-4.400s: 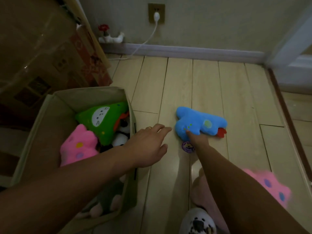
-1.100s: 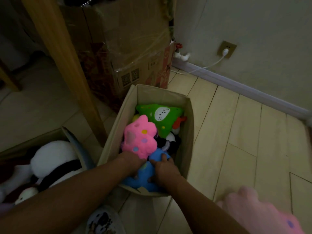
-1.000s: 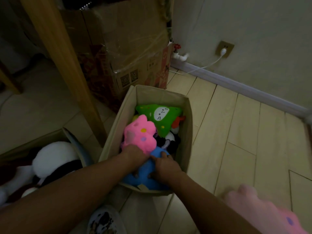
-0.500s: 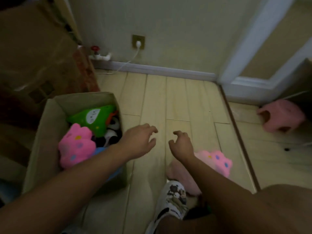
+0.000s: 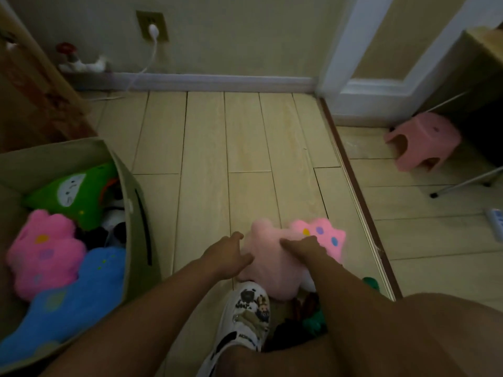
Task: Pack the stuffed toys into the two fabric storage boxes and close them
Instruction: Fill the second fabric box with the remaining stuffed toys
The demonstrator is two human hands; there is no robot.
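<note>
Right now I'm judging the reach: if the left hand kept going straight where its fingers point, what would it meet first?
The pale pink plush toy; the left hand already touches its edge.

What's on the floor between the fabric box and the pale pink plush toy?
Only bare floorboards between the fabric box and pale pink plush toy, in the head view.

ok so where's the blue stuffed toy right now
In the head view, the blue stuffed toy lies at lower left inside the fabric storage box, at its near end, against the pink flower toy.
</note>
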